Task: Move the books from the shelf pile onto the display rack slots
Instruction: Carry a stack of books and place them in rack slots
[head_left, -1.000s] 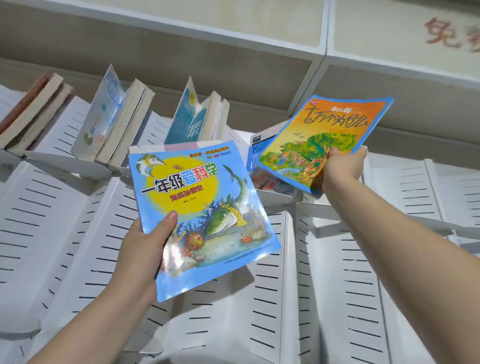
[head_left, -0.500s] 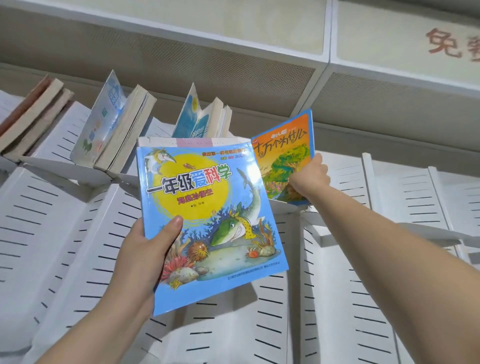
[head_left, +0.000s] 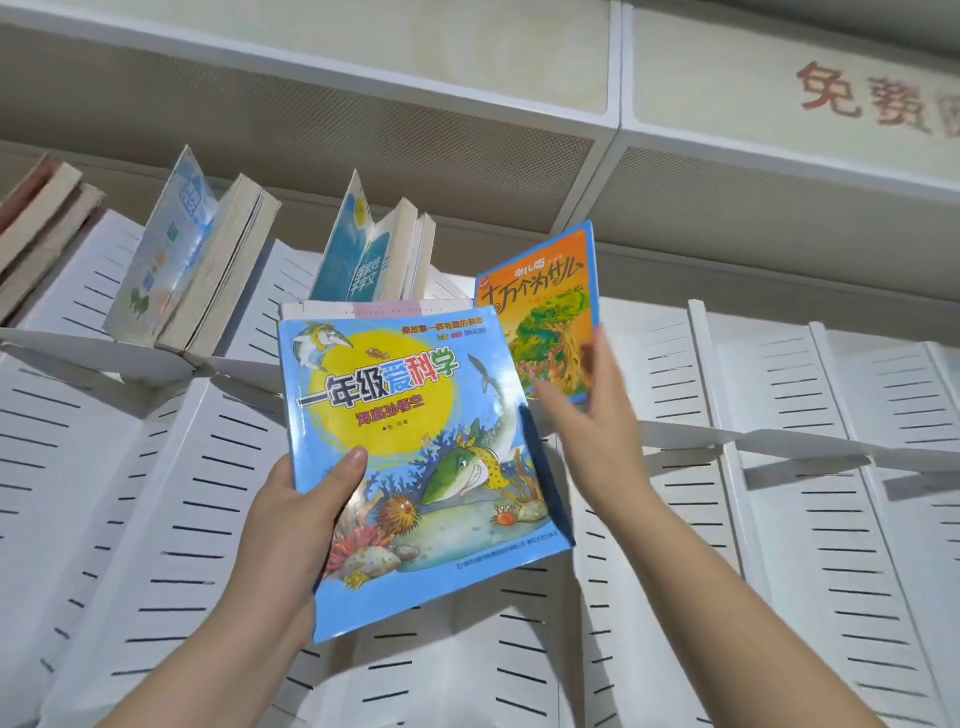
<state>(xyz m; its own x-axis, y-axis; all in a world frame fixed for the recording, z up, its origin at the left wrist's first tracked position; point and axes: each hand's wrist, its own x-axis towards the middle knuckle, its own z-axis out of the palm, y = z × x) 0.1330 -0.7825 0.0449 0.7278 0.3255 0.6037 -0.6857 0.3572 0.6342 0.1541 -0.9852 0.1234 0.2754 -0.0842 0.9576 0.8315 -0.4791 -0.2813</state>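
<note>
My left hand (head_left: 291, 530) grips a blue picture book (head_left: 405, 415) by its lower left edge, thumb on the cover. The pale top edge of a second book (head_left: 374, 310) shows behind it. An orange picture book (head_left: 540, 301) stands upright in a slot of the white display rack (head_left: 779, 545), just right of the blue book. My right hand (head_left: 592, 431) is blurred, fingers apart, in front of the orange book's lower right corner. I cannot tell whether it still touches the book.
Other books lean in upper rack slots: a thick one with a pale blue cover (head_left: 171, 260), a blue and white group (head_left: 374, 249), and brownish ones at far left (head_left: 36, 223). A white ledge (head_left: 805, 447) runs rightward. A perforated panel and shelf (head_left: 363, 119) sit above.
My right hand carried the orange book left, stood it upright in the slot, and has now let go, drawing back a little. The blue book has lifted slightly.
</note>
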